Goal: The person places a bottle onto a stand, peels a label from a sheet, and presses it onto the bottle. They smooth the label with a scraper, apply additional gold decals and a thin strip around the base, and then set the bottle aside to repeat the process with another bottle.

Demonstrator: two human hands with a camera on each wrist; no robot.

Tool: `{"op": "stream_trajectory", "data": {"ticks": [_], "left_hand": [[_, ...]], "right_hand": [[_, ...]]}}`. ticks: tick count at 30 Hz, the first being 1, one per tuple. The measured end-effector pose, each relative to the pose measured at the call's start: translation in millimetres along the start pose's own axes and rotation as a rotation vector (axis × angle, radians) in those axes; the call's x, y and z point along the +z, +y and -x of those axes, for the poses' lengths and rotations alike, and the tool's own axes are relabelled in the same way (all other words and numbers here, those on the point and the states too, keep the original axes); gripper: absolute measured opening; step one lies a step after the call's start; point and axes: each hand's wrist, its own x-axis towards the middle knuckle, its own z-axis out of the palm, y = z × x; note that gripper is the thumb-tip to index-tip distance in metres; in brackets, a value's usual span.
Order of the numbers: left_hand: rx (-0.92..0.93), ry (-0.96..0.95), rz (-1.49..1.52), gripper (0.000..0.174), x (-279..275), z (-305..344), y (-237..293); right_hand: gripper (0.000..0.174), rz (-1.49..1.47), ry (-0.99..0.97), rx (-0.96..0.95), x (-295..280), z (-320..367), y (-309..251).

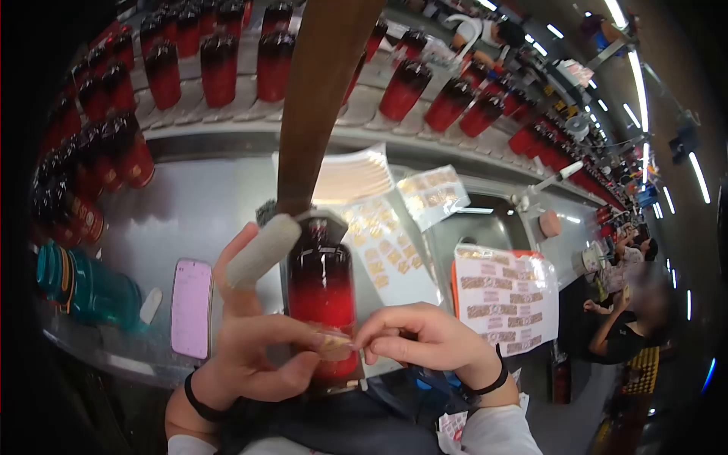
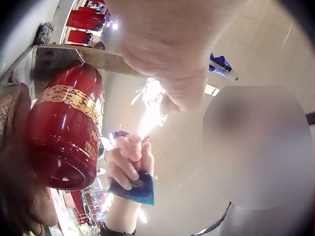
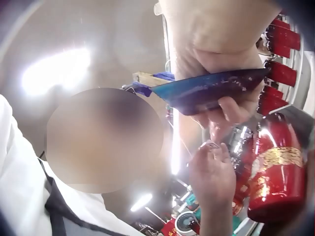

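A glossy red bottle (image 1: pixel 322 292) with a black top lies in front of the person, its gold band showing in the left wrist view. Over its lower end the left hand (image 1: pixel 262 353) pinches a small gold sticker (image 1: pixel 334 346) between thumb and finger. A grey sleeve (image 1: pixel 263 252) covers one raised left finger. From the other side the right hand (image 1: pixel 425 337) brings thumb and index fingertips right to the sticker's edge. Its other fingers curl round a flat blue scraper (image 3: pixel 211 91), held against the palm in the right wrist view.
Gold sticker sheets (image 1: pixel 387 246) and a patterned sheet (image 1: pixel 504 299) lie to the right. A phone (image 1: pixel 192 307) and a teal water bottle (image 1: pixel 87 288) are at left. A brown upright bar (image 1: pixel 303 114) rises behind the bottle; red bottles (image 1: pixel 220 68) line the conveyor (image 1: pixel 220 121).
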Motion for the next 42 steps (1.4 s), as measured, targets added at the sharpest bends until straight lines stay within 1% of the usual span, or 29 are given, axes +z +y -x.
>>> {"op": "stream_trajectory", "data": {"ticks": [1, 3, 4, 5, 6, 8, 9, 11, 12, 13, 15, 16, 17, 19, 20, 21, 23, 24, 26, 27, 29, 30, 31, 33, 34, 37, 38, 40, 42], "left_hand": [[-0.04, -0.017, 0.007, 0.027, 2, 3, 3], [0.017, -0.075, -0.03, 0.029, 4, 6, 7], [0.063, -0.061, -0.029, 0.033, 7, 8, 7], [0.04, -0.065, -0.029, 0.033, 11, 11, 9], [0.083, -0.07, -0.036, 0.035, 13, 13, 10], [0.161, -0.085, -0.087, 0.034, 15, 17, 4], [0.193, -0.095, -0.129, 0.031, 17, 20, -2], [0.247, -0.101, -0.137, 0.028, 19, 20, -4], [0.27, -0.104, -0.127, 0.027, 20, 21, -6], [0.266, -0.103, -0.122, 0.027, 21, 21, -8], [0.268, -0.096, -0.115, 0.028, 20, 20, -8], [0.27, -0.095, -0.12, 0.027, 18, 19, -6], [0.272, -0.094, -0.125, 0.027, 16, 18, -5], [0.111, -0.105, -0.145, 0.023, 9, 18, 1], [0.039, -0.1, -0.155, 0.021, 5, 17, 3], [0.006, -0.017, -0.087, 0.019, 5, 15, -3], [-0.037, 0.007, -0.115, 0.023, -6, 12, -14], [-0.05, 0.009, -0.115, 0.023, -7, 11, -22], [-0.13, 0.071, 0.009, 0.033, -1, 13, -39], [-0.141, 0.078, 0.008, 0.033, 6, 15, -41], [-0.245, 0.118, 0.075, 0.038, 19, 16, -43], [-0.242, 0.043, 0.031, 0.058, 21, 19, -45], [-0.253, 0.045, 0.031, 0.058, 24, 19, -43], [-0.298, 0.044, 0.087, 0.072, 32, 18, -37], [-0.235, 0.039, 0.006, 0.084, 34, 18, -39], [-0.282, 0.062, 0.048, 0.086, 40, 18, -39], [-0.286, 0.06, 0.048, 0.086, 41, 17, -39], [-0.384, 0.044, 0.132, 0.089, 42, 17, -38], [-0.354, 0.048, 0.142, 0.091, 43, 17, -42]], "right_hand": [[0.018, -0.036, -0.006, 0.024, 2, -2, 6], [0.026, -0.097, -0.188, 0.036, 2, -10, 19], [0.033, -0.118, -0.207, -0.025, 4, -12, 24], [0.033, -0.136, -0.216, -0.014, 6, -13, 34], [0.033, -0.232, -0.228, -0.111, 8, -17, 44], [0.032, -0.396, -0.166, -0.009, 10, -10, 36], [0.032, -0.401, -0.171, -0.002, 12, -10, 29], [0.025, -0.402, -0.045, -0.036, 13, -9, 21], [0.017, -0.445, 0.016, -0.017, 14, -6, 19], [0.017, -0.446, 0.018, -0.012, 13, -7, 22], [0.017, -0.407, 0.09, -0.164, 10, -9, 30], [0.018, -0.379, 0.181, -0.156, 12, -6, 25], [0.018, -0.382, 0.177, -0.152, 13, -5, 23], [0.021, -0.083, 0.305, -0.312, 15, -4, 21], [0.024, 0.037, 0.365, -0.352, 19, -5, 18], [0.024, 0.031, 0.361, -0.349, 21, -7, 17], [0.028, 0.261, 0.359, -0.374, 23, -12, 16], [0.028, 0.255, 0.352, -0.366, 25, -18, 17], [0.034, 0.332, 0.457, -0.284, 29, -32, 23], [0.034, 0.331, 0.446, -0.277, 28, -38, 27], [0.04, 0.546, 0.577, -0.367, 25, -50, 37], [0.042, 0.567, 0.599, -0.358, 25, -51, 37], [0.042, 0.564, 0.591, -0.352, 26, -53, 38], [0.044, 0.649, 0.63, -0.415, 25, -57, 41], [0.044, 0.644, 0.629, -0.408, 24, -58, 43], [0.045, 0.562, 0.639, -0.43, 20, -60, 50], [0.045, 0.461, 0.618, -0.386, 18, -59, 50], [0.044, 0.304, 0.589, -0.33, 17, -61, 48], [0.044, 0.321, 0.593, -0.345, 13, -64, 46]]}}
